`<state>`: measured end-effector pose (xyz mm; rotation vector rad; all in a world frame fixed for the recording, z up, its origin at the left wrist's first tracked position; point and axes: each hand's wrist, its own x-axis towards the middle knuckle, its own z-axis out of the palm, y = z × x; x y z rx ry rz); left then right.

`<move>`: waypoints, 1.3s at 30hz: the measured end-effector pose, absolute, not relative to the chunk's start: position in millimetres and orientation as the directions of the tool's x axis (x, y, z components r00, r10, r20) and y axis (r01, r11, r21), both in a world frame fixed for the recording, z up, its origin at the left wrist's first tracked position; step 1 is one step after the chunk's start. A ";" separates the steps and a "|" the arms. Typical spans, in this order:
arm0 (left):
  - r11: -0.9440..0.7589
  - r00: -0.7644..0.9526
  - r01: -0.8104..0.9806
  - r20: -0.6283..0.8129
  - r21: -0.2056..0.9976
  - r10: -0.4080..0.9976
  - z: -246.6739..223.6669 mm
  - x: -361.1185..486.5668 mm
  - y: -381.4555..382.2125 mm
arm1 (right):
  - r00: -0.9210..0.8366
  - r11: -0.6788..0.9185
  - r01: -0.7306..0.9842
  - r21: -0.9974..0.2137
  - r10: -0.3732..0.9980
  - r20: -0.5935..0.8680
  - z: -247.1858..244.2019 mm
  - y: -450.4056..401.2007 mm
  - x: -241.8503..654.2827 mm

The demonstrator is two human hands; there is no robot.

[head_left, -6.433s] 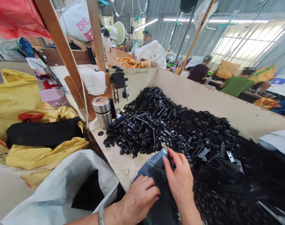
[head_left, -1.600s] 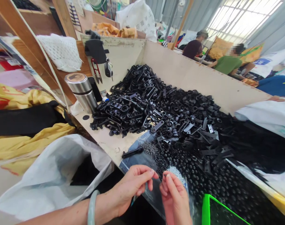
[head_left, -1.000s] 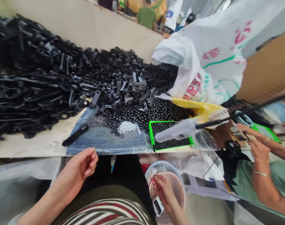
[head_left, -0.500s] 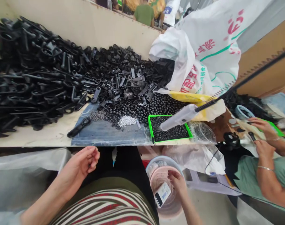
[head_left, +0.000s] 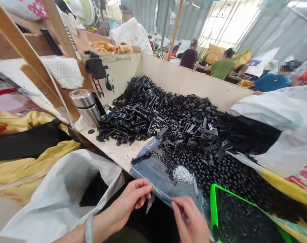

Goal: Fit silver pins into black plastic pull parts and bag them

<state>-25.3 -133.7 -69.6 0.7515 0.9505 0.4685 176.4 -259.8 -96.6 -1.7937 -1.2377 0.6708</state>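
Note:
My left hand is closed in a pinch at the front edge of the table; what it holds, if anything, is too small to make out. Beside it, my right hand has its fingers curled, with a tiny shiny bit showing among them that I cannot name. Just past the hands, a blue-grey mat bears a heap of small silver pins, a slim pale tool and many round black beads. A long black plastic part lies at the mat's left corner.
Black plastic parts are piled against the back board. A green-rimmed tray of small black pieces stands at right, near a white sack. At left are a steel flask and an open white bag. Several people sit beyond.
My view has swung left and up. My right hand has come from above the pink basket to the table edge beside my left hand, which stays pinched.

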 end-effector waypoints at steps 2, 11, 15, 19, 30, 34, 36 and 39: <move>0.666 0.519 -0.016 -0.563 0.746 0.644 -67.4 -26.8 -131.5 | 0.262 -0.080 0.724 -0.685 0.951 0.167 -84.9 -223.0 180.9; 0.678 0.490 0.008 -0.594 0.735 0.639 -64.1 -27.9 -116.2 | 0.135 -0.016 0.925 -0.379 0.948 0.288 -97.4 -162.5 189.1; 0.672 0.498 -0.024 -0.574 0.740 0.650 -61.7 -22.1 -112.5 | 0.066 0.036 0.954 -0.298 0.943 0.327 -98.3 -166.4 186.9; 0.668 0.495 -0.033 -0.569 0.743 0.657 -59.2 -18.3 -108.8 | 0.016 0.087 0.962 -0.260 0.929 0.369 -100.2 -167.0 187.3; 0.607 0.506 -0.083 -0.491 0.791 0.709 -55.2 -0.5 -108.1 | 0.080 0.172 0.719 -0.674 0.942 0.325 -61.6 -175.1 167.3; 0.640 0.517 -0.112 -0.506 0.760 0.691 -51.3 3.3 -108.9 | 0.178 0.122 0.682 -0.721 0.928 0.326 -63.9 -176.0 159.3; 0.670 0.524 -0.131 -0.523 0.730 0.672 -50.4 3.8 -108.2 | 0.236 0.110 0.673 -0.731 0.905 0.354 -68.8 -176.4 155.8; 0.732 0.526 -0.160 -0.570 0.662 0.631 -51.5 4.0 -107.3 | 0.240 0.161 0.737 -0.657 0.846 0.476 -79.0 -178.8 151.3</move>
